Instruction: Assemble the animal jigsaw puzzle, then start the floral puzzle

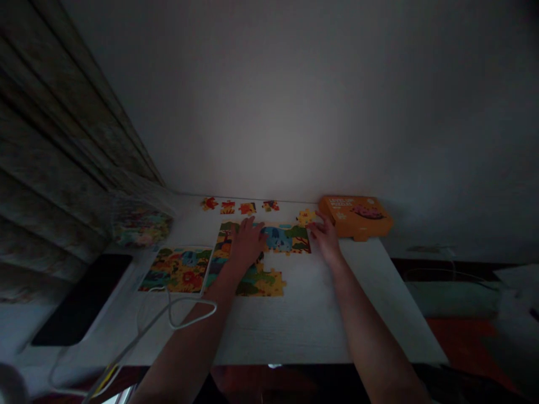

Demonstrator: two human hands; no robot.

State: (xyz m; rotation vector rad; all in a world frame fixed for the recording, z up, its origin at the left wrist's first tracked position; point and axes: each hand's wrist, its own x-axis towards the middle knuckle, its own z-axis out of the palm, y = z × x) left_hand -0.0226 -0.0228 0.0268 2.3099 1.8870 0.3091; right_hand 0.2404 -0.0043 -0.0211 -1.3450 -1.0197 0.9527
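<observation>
A partly joined jigsaw puzzle with a blue elephant and trees lies on the white table, with a gap in its lower right part. My left hand rests on its upper middle, fingers spread, covering some of the picture. My right hand is at the puzzle's upper right corner, thumb and index finger closed at the edge of a yellow puzzle piece. Several loose orange and red pieces, such as one puzzle piece, lie in a row behind. A reference picture card with the same animals lies left of the puzzle.
An orange puzzle box stands at the back right against the wall. A black flat device lies at the left edge, by a white cable looping over the card. A clear plastic bag sits at the back left beside the curtain.
</observation>
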